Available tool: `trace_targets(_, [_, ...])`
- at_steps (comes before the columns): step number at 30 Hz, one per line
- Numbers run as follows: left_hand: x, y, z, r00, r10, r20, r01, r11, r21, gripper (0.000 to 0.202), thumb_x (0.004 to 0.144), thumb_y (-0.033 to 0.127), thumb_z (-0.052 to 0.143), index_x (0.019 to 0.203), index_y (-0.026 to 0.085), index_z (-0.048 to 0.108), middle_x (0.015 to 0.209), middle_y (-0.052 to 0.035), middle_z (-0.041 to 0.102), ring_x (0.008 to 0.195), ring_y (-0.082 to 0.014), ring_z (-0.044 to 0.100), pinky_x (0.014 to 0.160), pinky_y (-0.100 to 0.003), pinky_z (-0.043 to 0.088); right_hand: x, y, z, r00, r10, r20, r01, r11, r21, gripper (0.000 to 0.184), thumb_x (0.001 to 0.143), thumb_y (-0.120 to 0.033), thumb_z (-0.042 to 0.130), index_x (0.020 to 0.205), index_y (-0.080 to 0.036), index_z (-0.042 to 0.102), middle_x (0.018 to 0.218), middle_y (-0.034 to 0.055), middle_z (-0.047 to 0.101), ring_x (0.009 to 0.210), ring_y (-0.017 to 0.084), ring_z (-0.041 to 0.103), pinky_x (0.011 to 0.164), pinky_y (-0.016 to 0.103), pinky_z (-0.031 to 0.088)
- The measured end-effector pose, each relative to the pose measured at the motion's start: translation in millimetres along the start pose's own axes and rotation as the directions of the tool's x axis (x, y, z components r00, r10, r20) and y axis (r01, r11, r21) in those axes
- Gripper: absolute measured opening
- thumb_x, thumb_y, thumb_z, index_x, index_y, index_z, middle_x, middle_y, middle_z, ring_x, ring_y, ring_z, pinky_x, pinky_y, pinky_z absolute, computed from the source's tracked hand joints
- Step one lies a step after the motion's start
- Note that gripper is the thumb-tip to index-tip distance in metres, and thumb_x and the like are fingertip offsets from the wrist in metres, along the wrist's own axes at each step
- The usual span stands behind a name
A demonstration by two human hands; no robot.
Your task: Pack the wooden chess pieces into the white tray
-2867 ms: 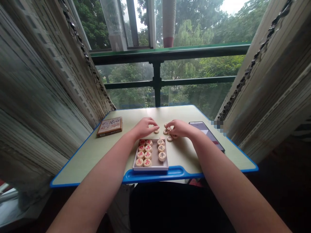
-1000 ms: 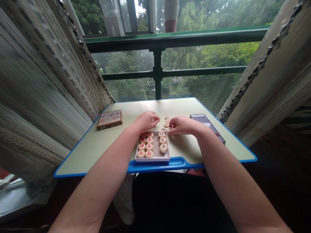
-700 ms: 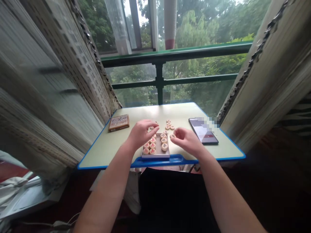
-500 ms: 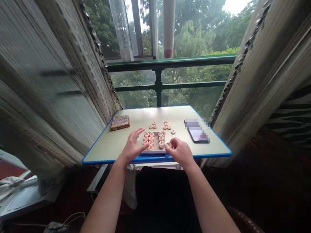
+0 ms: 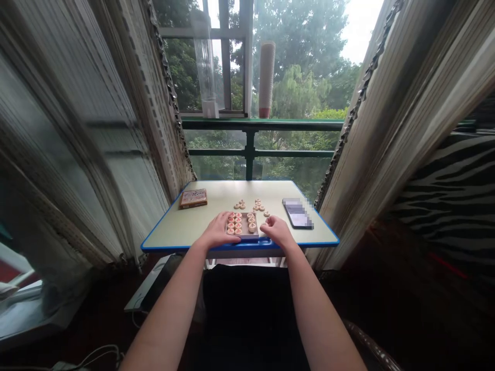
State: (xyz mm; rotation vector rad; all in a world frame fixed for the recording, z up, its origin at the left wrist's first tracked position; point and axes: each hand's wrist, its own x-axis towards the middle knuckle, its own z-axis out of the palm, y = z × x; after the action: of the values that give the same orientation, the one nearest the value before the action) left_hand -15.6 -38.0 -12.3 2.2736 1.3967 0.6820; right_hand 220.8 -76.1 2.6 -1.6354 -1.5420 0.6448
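Observation:
A shallow open box lies near the table's front edge. Inside on the left stand two columns of round Chinese chess pieces with red characters; dark-marked pieces form a column on the right. My left hand grips the box's left side, its fingers along the far left and its thumb at the front edge. Just right of the box, my right hand is closed in a pinch around a pale Chinese chess piece, mostly hidden by the fingers. Loose pieces lie beyond the box in small groups.
A brown patterned flat box rests at the table's back left. On the right lies a phone, partly blurred out. Behind the blue-edged table are a green railing and a tall stack of cups. Curtains hang on both sides.
My left hand has come down and closed on the box's left side. The right hand stays beside the box with its piece, now more covered. The camera view has tilted upward.

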Motion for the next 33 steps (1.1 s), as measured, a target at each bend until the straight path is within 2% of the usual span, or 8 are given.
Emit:
trace_targets(6, [2, -2, -0.6, 1.000, -0.016, -0.012, 0.015, 0.997, -0.077, 0.100, 0.055, 0.055, 0.073, 0.138, 0.017, 0.035, 0.143, -0.0159, 0.035, 0.133, -0.0310, 0.031, 0.111, -0.043, 0.025, 6, 2, -2, 0.996, -0.009, 0.093, -0.002, 0.993, 0.116, 0.026, 0.068, -0.029, 0.053, 0.091, -0.017, 0.054, 0.060, -0.0047, 0.054, 0.046, 0.010, 0.050, 0.045, 0.021, 0.037])
trace_targets(11, [2, -4, 0.1, 0.998, -0.064, -0.026, 0.059, 0.985, -0.162, 0.092, 0.059, 0.054, 0.072, 0.136, 0.018, 0.038, 0.142, -0.0151, 0.038, 0.131, -0.0305, 0.035, 0.109, -0.043, 0.029, -7, -1, 4, 0.970, -0.230, 0.080, 0.231, 0.973, 0.006, 0.028, 0.066, -0.042, 0.063, 0.080, -0.018, 0.056, 0.058, -0.0059, 0.045, 0.055, 0.011, 0.045, 0.054, 0.023, 0.037])
trace_targets(15, [1, -5, -0.2, 0.996, -0.078, -0.053, 0.065, 0.977, -0.205, 0.085, 0.062, 0.053, 0.070, 0.134, 0.017, 0.041, 0.139, -0.0155, 0.040, 0.129, -0.0300, 0.038, 0.107, -0.042, 0.032, -16, -3, 14, 0.954, -0.297, 0.049, 0.301, 0.937, -0.175, 0.028, 0.068, -0.045, 0.063, 0.073, -0.020, 0.054, 0.060, -0.0046, 0.045, 0.058, 0.012, 0.043, 0.055, 0.024, 0.034])
trace_targets(21, [-5, 2, -0.2, 0.986, 0.067, -0.153, -0.067, 0.998, 0.002, 0.059, 0.068, 0.052, 0.066, 0.121, 0.026, 0.058, 0.139, -0.0089, 0.040, 0.133, -0.0308, 0.028, 0.110, -0.048, 0.024, -16, -3, 18, 0.946, -0.320, 0.052, 0.323, 0.915, -0.241, 0.027, 0.072, -0.045, 0.060, 0.067, -0.020, 0.051, 0.062, -0.0026, 0.047, 0.061, 0.013, 0.044, 0.056, 0.025, 0.033])
trace_targets(24, [-7, 3, 0.6, 0.984, 0.076, -0.160, -0.067, 0.996, 0.058, 0.053, 0.070, 0.050, 0.065, 0.118, 0.028, 0.061, 0.137, -0.0076, 0.043, 0.132, -0.0311, 0.027, 0.109, -0.050, 0.024, -16, -1, 14, 0.936, -0.346, 0.072, 0.353, 0.913, -0.204, 0.022, 0.073, -0.041, 0.060, 0.072, -0.019, 0.056, 0.062, -0.0027, 0.047, 0.061, 0.013, 0.045, 0.057, 0.025, 0.035])
trace_targets(27, [-7, 1, 1.3, 0.988, 0.054, -0.142, -0.045, 0.997, 0.066, 0.054, 0.070, 0.048, 0.065, 0.119, 0.027, 0.060, 0.136, -0.0080, 0.044, 0.130, -0.0311, 0.030, 0.108, -0.050, 0.025, -16, 0, 9, 0.912, -0.392, 0.120, 0.407, 0.901, -0.149, 0.013, 0.074, -0.026, 0.057, 0.082, -0.018, 0.063, 0.064, -0.0023, 0.048, 0.062, 0.013, 0.047, 0.060, 0.024, 0.037])
trace_targets(30, [-7, -1, 1.1, 0.992, 0.058, -0.116, -0.053, 0.998, 0.045, 0.054, 0.072, 0.046, 0.063, 0.122, 0.026, 0.057, 0.135, -0.0078, 0.045, 0.130, -0.0295, 0.030, 0.110, -0.047, 0.024, -17, 2, 6, 0.882, -0.433, 0.185, 0.458, 0.880, -0.124, 0.018, 0.071, -0.014, 0.053, 0.081, -0.018, 0.067, 0.070, -0.0001, 0.052, 0.064, 0.012, 0.048, 0.063, 0.024, 0.040])
trace_targets(33, [-7, -3, -0.3, 0.993, 0.051, -0.104, -0.053, 0.999, -0.014, 0.053, 0.075, 0.044, 0.060, 0.124, 0.026, 0.055, 0.136, -0.0071, 0.045, 0.130, -0.0272, 0.032, 0.110, -0.045, 0.025, -18, 6, 6, 0.857, -0.471, 0.208, 0.498, 0.861, -0.099, 0.021, 0.070, -0.013, 0.054, 0.083, -0.018, 0.070, 0.078, 0.0024, 0.055, 0.066, 0.012, 0.050, 0.064, 0.025, 0.042])
